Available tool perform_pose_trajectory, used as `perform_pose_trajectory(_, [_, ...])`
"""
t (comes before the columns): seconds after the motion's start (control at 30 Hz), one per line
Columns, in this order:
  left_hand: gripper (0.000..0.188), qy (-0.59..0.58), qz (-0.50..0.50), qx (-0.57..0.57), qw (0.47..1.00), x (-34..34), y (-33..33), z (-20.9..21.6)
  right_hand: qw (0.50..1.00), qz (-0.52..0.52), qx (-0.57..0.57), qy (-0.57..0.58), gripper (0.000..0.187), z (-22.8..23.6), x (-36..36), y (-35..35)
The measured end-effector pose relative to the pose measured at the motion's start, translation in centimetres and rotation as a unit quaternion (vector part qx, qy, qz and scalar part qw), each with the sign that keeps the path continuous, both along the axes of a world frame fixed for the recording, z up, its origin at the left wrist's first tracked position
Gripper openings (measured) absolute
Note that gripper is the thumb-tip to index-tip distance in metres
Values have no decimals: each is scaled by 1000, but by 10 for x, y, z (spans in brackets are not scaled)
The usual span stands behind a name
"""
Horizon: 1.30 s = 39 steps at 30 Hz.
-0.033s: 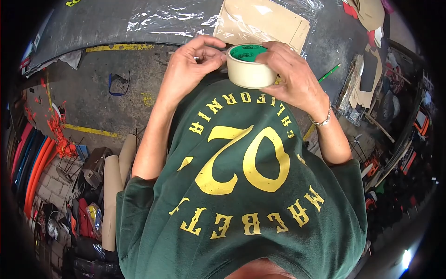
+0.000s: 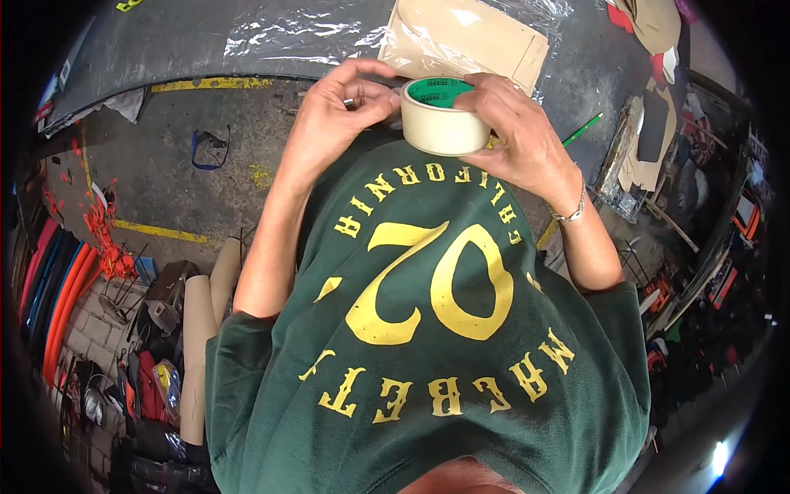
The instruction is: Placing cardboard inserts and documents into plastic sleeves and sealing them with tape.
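Note:
A wide roll of cream masking tape (image 2: 445,132) with a green inner core stands in front of my chest, near the table edge. My right hand (image 2: 517,123) grips it from the right, with fingers reaching over the rim into the core and the thumb side low on the outside. At the roll's left side is my left hand (image 2: 336,115). Its thumb tip meets the roll's left edge, while the index finger stretches out above, with a gap between them. The other left fingers are curled and partly hidden. No loose tape end can be made out.
Ahead lies a dark table (image 2: 189,49) with clear plastic sheeting (image 2: 288,33) and tan card pieces (image 2: 465,41) on it. A green pencil (image 2: 583,129) rests to the right. Tan rolls (image 2: 196,354) and coloured rolled material (image 2: 66,305) stand at the left. Piled items line the right.
My left index finger has lifted slightly, and the tape roll has shifted a tiny bit. The grip of my right hand is the same.

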State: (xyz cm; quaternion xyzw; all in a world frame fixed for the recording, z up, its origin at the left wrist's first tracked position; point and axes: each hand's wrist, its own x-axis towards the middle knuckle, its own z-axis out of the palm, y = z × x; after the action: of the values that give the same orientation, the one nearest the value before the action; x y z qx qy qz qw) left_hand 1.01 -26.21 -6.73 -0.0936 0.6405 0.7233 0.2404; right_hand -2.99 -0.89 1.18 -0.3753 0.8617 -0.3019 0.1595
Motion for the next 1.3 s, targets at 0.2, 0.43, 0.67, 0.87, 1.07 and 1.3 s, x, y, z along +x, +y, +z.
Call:
perform_pose_trajectory(0.2, [21, -141, 98, 289, 942, 12, 10, -20, 999, -25, -27, -8, 60, -5, 5, 6])
perform_pose_trajectory(0.43, [16, -162, 146, 285, 933, 21, 19, -15, 999, -23, -12, -26, 60, -8, 10, 8])
perform_pose_trajectory(0.67, [24, 39, 65, 23, 997, -11, 0, 8, 990, -83, -54, -105, 57, -5, -2, -3])
perform_pose_trajectory(0.87, [13, 67, 45, -83, 993, -64, -26, 13, 973, -132, -93, -163, 53, -4, -29, 3])
perform_pose_trajectory(1.07, [13, 65, 38, -115, 991, -76, -95, 13, 954, -208, 41, -213, 61, 2, -15, 84])
perform_pose_trajectory(1.3, [16, 48, 78, -198, 976, -72, -176, -18, 933, -290, 100, -188, 24, -24, 13, 217])
